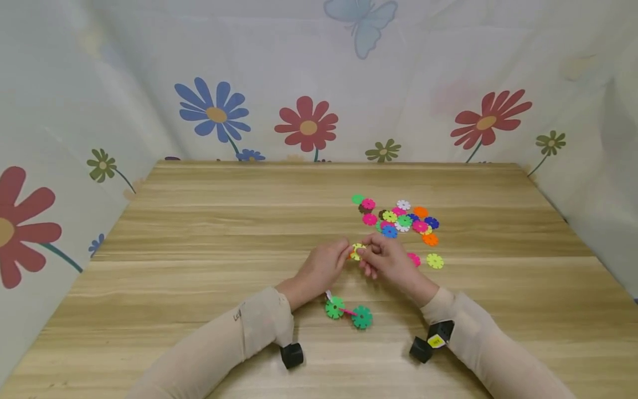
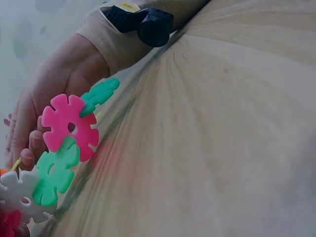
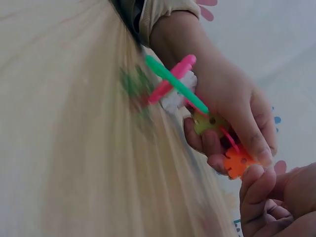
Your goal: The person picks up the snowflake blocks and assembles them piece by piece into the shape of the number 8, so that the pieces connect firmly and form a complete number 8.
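Note:
My left hand [image 1: 321, 269] holds one end of a chain of notched plastic discs. An orange disc [image 3: 238, 164] sits under its thumb in the right wrist view, and a yellow-green disc [image 3: 201, 123] lies by its curled fingers. My right hand [image 1: 394, 265] pinches a yellow disc [image 1: 356, 252] edge-on against the orange one, fingertips of both hands close together. The rest of the chain hangs below the left hand: a white disc [image 2: 19, 190], a light green disc [image 2: 55, 173], a pink disc [image 2: 66, 126] and a teal disc [image 1: 361, 317] at the end.
Loose discs in several colours lie in a cluster beyond my right hand, among them a blue disc [image 1: 389, 231] and an orange disc [image 1: 430, 239]. A single yellow disc [image 1: 435, 261] lies nearer. Behind the wooden table [image 1: 199, 221] hangs a flower-printed cloth [image 1: 259, 61].

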### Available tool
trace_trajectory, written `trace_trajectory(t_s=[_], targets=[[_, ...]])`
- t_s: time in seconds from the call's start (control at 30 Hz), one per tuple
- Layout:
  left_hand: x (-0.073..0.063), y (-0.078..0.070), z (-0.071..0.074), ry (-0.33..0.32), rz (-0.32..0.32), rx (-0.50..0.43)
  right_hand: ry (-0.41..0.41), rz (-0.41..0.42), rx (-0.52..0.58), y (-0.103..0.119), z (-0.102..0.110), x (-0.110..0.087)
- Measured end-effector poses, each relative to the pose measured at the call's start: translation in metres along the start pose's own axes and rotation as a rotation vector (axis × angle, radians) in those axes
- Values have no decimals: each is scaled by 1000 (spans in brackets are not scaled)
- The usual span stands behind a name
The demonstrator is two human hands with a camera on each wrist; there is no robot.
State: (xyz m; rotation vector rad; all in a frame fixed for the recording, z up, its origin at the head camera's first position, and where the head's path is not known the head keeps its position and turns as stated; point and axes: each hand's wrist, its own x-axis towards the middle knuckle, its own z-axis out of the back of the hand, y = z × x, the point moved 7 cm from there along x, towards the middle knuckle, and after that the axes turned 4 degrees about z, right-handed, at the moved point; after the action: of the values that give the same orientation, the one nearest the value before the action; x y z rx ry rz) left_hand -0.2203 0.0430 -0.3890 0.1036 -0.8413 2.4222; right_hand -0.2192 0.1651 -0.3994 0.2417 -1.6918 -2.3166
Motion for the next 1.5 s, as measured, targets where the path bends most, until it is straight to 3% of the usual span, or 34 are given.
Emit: trace_trajectory(t_s=[0.1, 0.27, 0.5, 0.8, 1.0, 1.33, 1.5], targets=[[0, -1, 4, -19, -3, -5, 10, 15, 3, 3, -1, 2], [-3, 6, 11, -43, 58, -135, 28, 37, 5, 8, -2, 5], [0, 17, 7, 60, 164, -320, 9, 55, 20, 9, 4, 8], [6, 16, 5, 92, 92, -276, 17, 28, -8, 8, 11, 16], [10, 19, 6, 80, 112, -244, 47, 60, -162, 11, 13, 24], [11, 22, 11, 55, 150, -229, -117, 33, -638, 10, 67, 29], [11, 25, 14, 53, 159, -238, -75, 22, -758, 7, 76, 30]])
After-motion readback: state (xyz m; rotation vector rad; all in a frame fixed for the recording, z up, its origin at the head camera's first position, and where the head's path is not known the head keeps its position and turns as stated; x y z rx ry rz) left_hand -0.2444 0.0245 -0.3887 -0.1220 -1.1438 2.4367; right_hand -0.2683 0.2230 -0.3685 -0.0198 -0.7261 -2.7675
